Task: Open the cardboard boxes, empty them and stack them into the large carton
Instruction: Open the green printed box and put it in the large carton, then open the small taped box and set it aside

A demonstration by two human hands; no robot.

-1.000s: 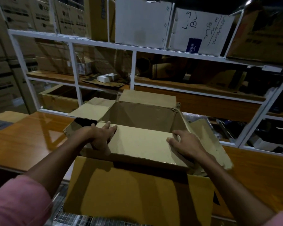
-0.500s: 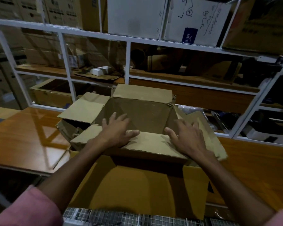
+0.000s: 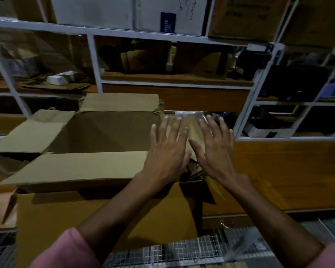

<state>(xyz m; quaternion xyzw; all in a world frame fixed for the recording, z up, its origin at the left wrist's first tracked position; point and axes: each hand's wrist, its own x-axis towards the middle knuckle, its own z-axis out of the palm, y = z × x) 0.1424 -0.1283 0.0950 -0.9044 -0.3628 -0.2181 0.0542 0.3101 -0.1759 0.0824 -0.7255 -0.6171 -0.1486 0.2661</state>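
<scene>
The open cardboard box (image 3: 97, 136) is sitting straight before me on the wooden table (image 3: 278, 171), its flaps spreading left, behind and toward me. I am holding my left hand (image 3: 166, 151) and my right hand (image 3: 215, 151) flat, side by side, over its right flap (image 3: 193, 130). The shelving rack (image 3: 97, 60) is standing behind it, cartons on top. A wire mesh (image 3: 182, 250) is lying below, nearest me.

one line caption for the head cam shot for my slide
Left hand and right hand, fingers spread, over the right flap of an open cardboard box.
</scene>
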